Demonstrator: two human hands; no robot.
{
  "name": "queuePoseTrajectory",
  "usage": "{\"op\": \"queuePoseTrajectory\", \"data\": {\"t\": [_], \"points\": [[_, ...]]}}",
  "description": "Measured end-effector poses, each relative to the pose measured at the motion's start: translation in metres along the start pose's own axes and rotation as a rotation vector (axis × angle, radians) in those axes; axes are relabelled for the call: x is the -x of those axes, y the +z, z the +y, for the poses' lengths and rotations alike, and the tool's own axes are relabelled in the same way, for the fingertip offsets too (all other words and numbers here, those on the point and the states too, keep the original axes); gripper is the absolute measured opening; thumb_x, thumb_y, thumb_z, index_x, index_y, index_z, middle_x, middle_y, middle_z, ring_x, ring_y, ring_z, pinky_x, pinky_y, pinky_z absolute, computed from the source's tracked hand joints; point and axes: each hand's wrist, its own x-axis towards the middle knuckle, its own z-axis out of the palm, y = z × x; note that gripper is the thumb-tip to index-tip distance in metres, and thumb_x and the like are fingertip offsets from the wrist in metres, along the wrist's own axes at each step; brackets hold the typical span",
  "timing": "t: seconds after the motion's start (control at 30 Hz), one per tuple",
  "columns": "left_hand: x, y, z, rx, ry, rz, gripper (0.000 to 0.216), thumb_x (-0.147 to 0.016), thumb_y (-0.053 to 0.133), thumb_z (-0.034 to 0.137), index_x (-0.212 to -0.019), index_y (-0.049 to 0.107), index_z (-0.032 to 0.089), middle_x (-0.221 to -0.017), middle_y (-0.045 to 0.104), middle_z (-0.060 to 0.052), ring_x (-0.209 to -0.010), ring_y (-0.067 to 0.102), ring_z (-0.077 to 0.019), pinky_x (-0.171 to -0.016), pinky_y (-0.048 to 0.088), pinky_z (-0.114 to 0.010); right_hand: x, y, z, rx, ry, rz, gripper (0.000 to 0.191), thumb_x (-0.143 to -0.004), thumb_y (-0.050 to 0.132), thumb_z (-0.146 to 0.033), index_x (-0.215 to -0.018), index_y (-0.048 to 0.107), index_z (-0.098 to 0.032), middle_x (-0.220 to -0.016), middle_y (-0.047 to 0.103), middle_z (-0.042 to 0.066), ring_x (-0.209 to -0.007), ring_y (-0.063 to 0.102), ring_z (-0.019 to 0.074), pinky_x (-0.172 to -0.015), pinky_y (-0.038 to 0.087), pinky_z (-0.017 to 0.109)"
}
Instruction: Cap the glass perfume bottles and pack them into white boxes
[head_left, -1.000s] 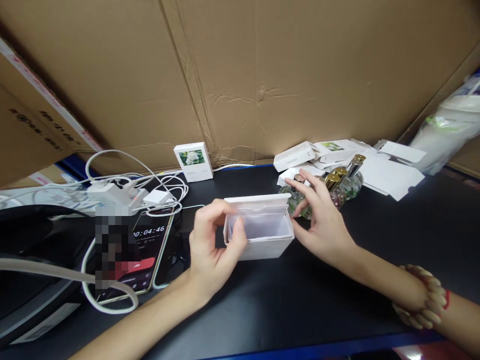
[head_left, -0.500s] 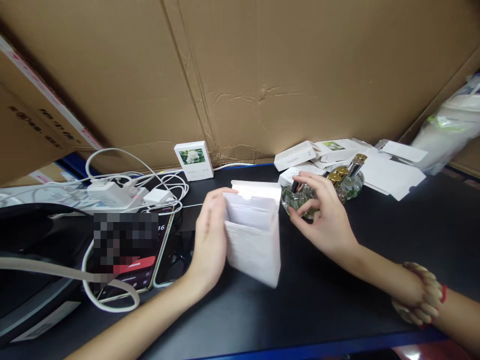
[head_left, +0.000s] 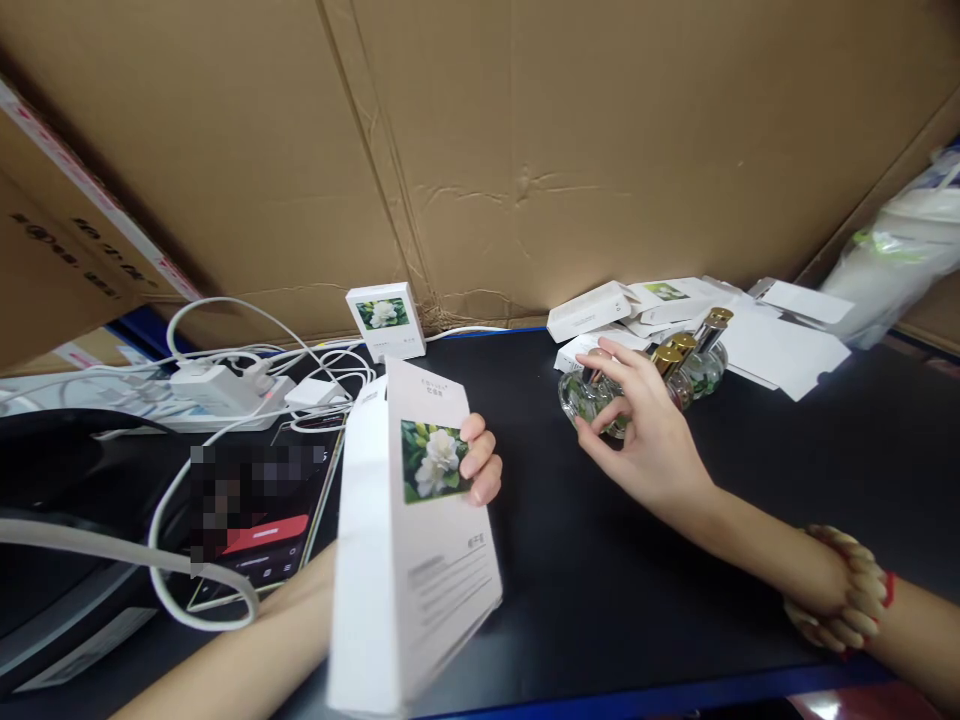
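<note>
My left hand (head_left: 480, 458) grips a white carton (head_left: 412, 560) with a flower picture on its face, lifted off the black table (head_left: 637, 590) and tilted toward me; only the fingertips show round its right edge. My right hand (head_left: 645, 430) reaches to a cluster of small glass bottles (head_left: 592, 395) with gold caps, its thumb and fingers curled round one of them. A bead bracelet (head_left: 840, 595) sits on my right wrist.
A cardboard wall (head_left: 525, 150) backs the table. An upright flower-print box (head_left: 385, 320) stands against it. Flat white cartons (head_left: 750, 320) lie behind the bottles. A phone (head_left: 262, 520), chargers and white cables (head_left: 225, 380) crowd the left. A plastic bag (head_left: 900, 250) sits far right.
My left hand has raised the white carton off the table and turned it, so its printed front faces me. My right hand has stayed at the bottles.
</note>
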Motion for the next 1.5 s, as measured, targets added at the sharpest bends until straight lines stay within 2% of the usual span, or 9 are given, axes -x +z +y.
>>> {"op": "queuePoseTrajectory", "data": {"t": [0.1, 0.2, 0.37, 0.53, 0.67, 0.8, 1.03, 1.27, 1.5], "points": [[-0.005, 0.001, 0.000, 0.022, 0.149, 0.068, 0.043, -0.067, 0.065, 0.054, -0.053, 0.041, 0.020, -0.047, 0.038, 0.005, -0.039, 0.036, -0.0076, -0.037, 0.032, -0.021, -0.001, 0.001, 0.003, -0.033, -0.001, 0.024, 0.051, -0.072, 0.056, -0.013, -0.121, 0.047, -0.025, -0.136, 0.041, 0.011, -0.051, 0.059, 0.0065, -0.047, 0.052, 0.027], [-0.003, 0.011, 0.005, -0.006, 0.252, 0.273, 0.049, -0.077, 0.048, 0.064, -0.055, 0.043, 0.021, -0.050, 0.044, 0.002, -0.043, 0.041, -0.0103, -0.039, 0.035, -0.023, -0.001, 0.001, 0.005, -0.051, -0.021, 0.033, 0.052, -0.071, 0.056, -0.012, -0.121, 0.045, -0.023, -0.132, 0.044, 0.012, -0.048, 0.056, 0.0052, -0.050, 0.053, 0.028], [0.003, 0.030, 0.011, -0.001, 0.185, 0.504, 0.050, -0.082, 0.035, 0.063, -0.063, 0.052, 0.020, -0.046, 0.041, 0.003, -0.040, 0.040, -0.0119, -0.037, 0.034, -0.023, -0.004, -0.001, 0.004, -0.046, -0.048, 0.091, 0.046, -0.074, 0.056, -0.015, -0.119, 0.047, -0.024, -0.128, 0.050, 0.011, -0.047, 0.055, 0.0051, -0.042, 0.047, 0.025], [0.003, 0.033, 0.012, 0.091, 0.044, 0.529, 0.048, -0.086, 0.034, 0.056, -0.062, 0.052, 0.018, -0.047, 0.045, 0.002, -0.040, 0.044, -0.0114, -0.038, 0.039, -0.021, -0.021, -0.021, 0.013, -0.001, -0.248, 0.446, 0.025, -0.079, 0.053, -0.014, -0.103, 0.053, -0.022, -0.094, 0.064, 0.004, -0.041, 0.052, 0.0070, -0.032, 0.035, 0.023], [0.002, 0.031, 0.011, 0.132, -0.034, 0.595, 0.046, -0.087, 0.037, 0.052, -0.062, 0.052, 0.017, -0.049, 0.049, 0.002, -0.042, 0.048, -0.0109, -0.042, 0.045, -0.020, -0.039, -0.050, 0.033, 0.220, -0.355, 0.684, 0.014, -0.080, 0.052, -0.015, -0.088, 0.055, -0.026, -0.079, 0.062, 0.004, -0.062, 0.060, 0.0184, -0.049, 0.046, 0.032], [0.000, 0.029, 0.009, 0.128, -0.043, 0.583, 0.045, -0.091, 0.035, 0.047, -0.062, 0.052, 0.016, -0.050, 0.050, 0.002, -0.041, 0.048, -0.0105, -0.042, 0.046, -0.020, -0.051, -0.068, 0.065, 0.340, -0.212, 0.549, 0.011, -0.081, 0.049, -0.025, -0.086, 0.058, -0.030, -0.091, 0.065, 0.007, -0.091, 0.059, 0.0274, -0.078, 0.047, 0.046], [0.000, 0.024, 0.008, 0.129, -0.033, 0.545, 0.045, -0.092, 0.033, 0.042, -0.061, 0.052, 0.016, -0.050, 0.050, 0.001, -0.040, 0.048, -0.0103, -0.040, 0.045, -0.020, -0.058, -0.059, 0.108, 0.186, -0.001, 0.345, 0.029, -0.085, 0.038, -0.039, -0.081, 0.062, -0.022, -0.077, 0.065, 0.005, -0.068, 0.059, 0.0194, -0.059, 0.047, 0.036], [0.002, 0.032, 0.008, 0.092, -0.047, 0.588, 0.046, -0.088, 0.037, 0.050, -0.059, 0.052, 0.017, -0.049, 0.047, 0.002, -0.042, 0.048, -0.0106, -0.041, 0.045, -0.020, -0.054, -0.065, 0.105, 0.524, -0.242, 0.358, 0.022, -0.080, 0.050, -0.039, -0.070, 0.061, -0.023, -0.096, 0.063, 0.011, -0.093, 0.056, 0.0282, -0.078, 0.045, 0.046], [0.004, 0.027, 0.003, -0.219, 0.296, 0.464, 0.049, -0.059, 0.063, 0.068, -0.060, 0.050, 0.020, -0.054, 0.050, 0.003, -0.048, 0.047, -0.0120, -0.041, 0.040, -0.021, -0.052, -0.060, 0.084, 0.643, -0.159, 0.407, 0.032, -0.078, 0.043, -0.041, -0.056, 0.056, -0.021, -0.077, 0.068, 0.012, -0.074, 0.056, 0.0247, -0.062, 0.043, 0.036]]}}
